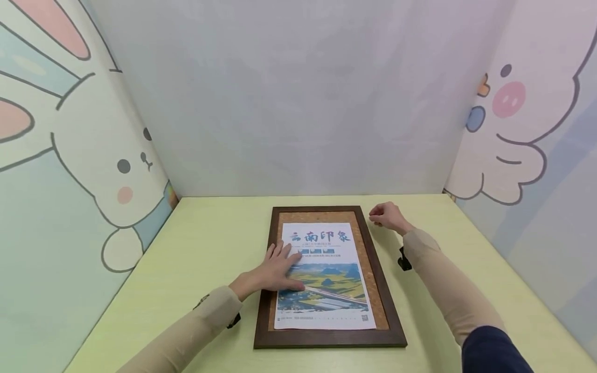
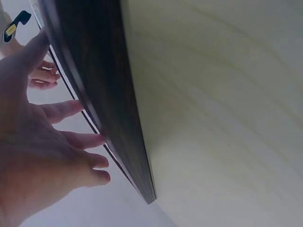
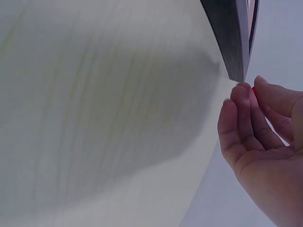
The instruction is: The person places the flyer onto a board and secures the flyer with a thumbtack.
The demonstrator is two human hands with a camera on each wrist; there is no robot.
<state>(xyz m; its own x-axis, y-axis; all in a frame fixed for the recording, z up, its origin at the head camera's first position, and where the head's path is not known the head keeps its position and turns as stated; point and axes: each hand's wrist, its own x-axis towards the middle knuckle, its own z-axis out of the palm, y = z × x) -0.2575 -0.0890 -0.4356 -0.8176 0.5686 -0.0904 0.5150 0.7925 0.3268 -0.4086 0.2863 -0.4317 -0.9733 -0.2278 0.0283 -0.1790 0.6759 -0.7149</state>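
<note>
A printed poster (image 1: 326, 285) with blue Chinese characters and a landscape picture lies on a cork board (image 1: 374, 295) in a dark brown wooden frame (image 1: 326, 339). My left hand (image 1: 277, 269) rests on the poster's left side, fingers spread over the paper and the cork edge. Beside the frame's upper right corner, my right hand (image 1: 391, 216) is raised with thumb and index finger together. They pinch a tiny red thing (image 3: 254, 89), mostly covered by the fingertips; I cannot tell its kind.
The board lies flat on a pale yellow-green table (image 1: 210, 233). A plain pale wall (image 1: 303, 103) rises behind it. Side panels with a cartoon rabbit (image 1: 102, 140) and another white cartoon animal (image 1: 527, 52) flank the table.
</note>
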